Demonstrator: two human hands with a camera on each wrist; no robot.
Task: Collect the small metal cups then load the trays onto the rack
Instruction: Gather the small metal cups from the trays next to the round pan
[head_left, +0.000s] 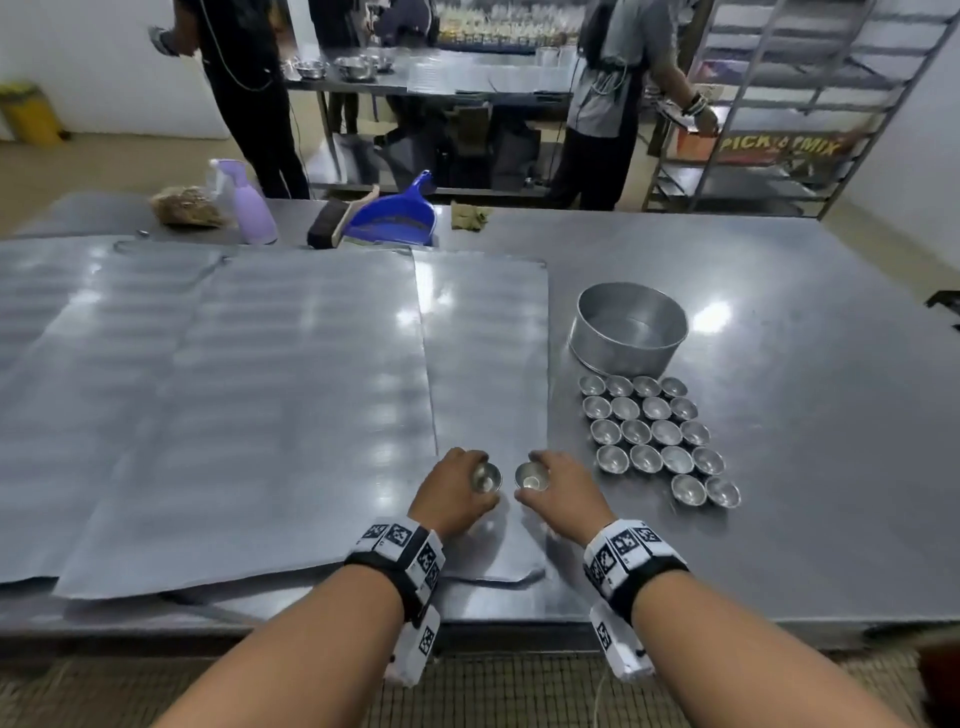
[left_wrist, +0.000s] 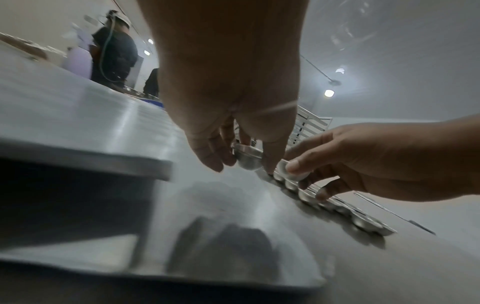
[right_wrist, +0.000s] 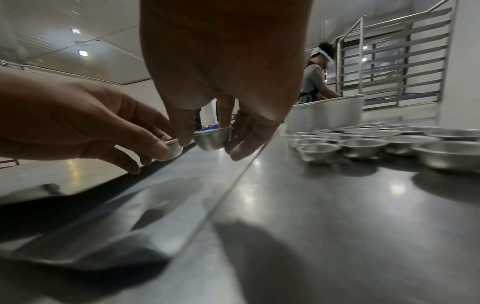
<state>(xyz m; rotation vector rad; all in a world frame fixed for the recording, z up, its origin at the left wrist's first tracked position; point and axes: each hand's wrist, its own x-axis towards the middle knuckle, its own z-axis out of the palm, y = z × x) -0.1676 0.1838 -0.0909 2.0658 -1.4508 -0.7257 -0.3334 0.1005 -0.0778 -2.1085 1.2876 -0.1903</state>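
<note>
My left hand (head_left: 457, 493) pinches a small metal cup (head_left: 487, 478) just above a flat metal tray (head_left: 483, 364). Beside it, my right hand (head_left: 563, 488) pinches a second small cup (head_left: 532, 476) over the same tray. In the left wrist view the left cup (left_wrist: 246, 157) hangs between thumb and fingers. In the right wrist view the right cup (right_wrist: 213, 138) is held the same way. Several more cups (head_left: 654, 436) stand in rows on the table (head_left: 779, 389) to the right. Larger flat trays (head_left: 234, 405) overlap across the left. The tray rack (head_left: 789, 104) stands at the far right.
A round metal pan (head_left: 628, 327) sits behind the rows of cups. At the table's far edge are a purple spray bottle (head_left: 249, 208), a brush (head_left: 332, 221), a blue dustpan (head_left: 400, 213) and a bag (head_left: 187, 205). Two people stand beyond, one at the rack.
</note>
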